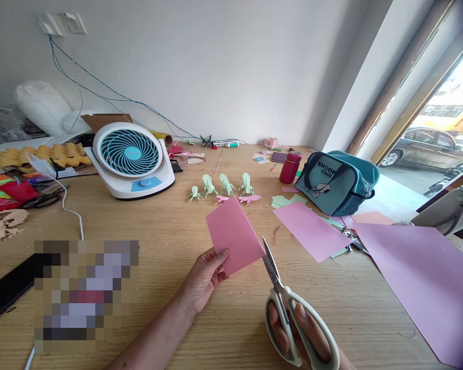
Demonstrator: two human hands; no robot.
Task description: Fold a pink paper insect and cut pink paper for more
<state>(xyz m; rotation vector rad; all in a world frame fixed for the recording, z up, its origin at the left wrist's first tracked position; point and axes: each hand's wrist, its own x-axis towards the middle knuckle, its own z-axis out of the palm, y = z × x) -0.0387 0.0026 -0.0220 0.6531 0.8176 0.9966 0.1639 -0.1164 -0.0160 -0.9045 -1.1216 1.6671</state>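
Near the middle of the head view, my left hand (206, 277) pinches a pink paper piece (235, 234) by its lower left edge, thumb on top. My right hand (304, 329) has its fingers through the handles of the scissors (275, 280). The blades are parted, and the paper's right corner lies at them. Beyond the paper, several light green folded paper figures (224, 185) stand on the wooden table (162, 221), with pink paper figures (250, 199) in front of them.
A white fan (131, 154) stands at the back left. Toward the right are a red bottle (290, 167), a teal bag (334, 182), a pink sheet (312, 231) and a larger pink sheet (424, 277). At the left lie a black object (15, 282) and a white cable (71, 209).
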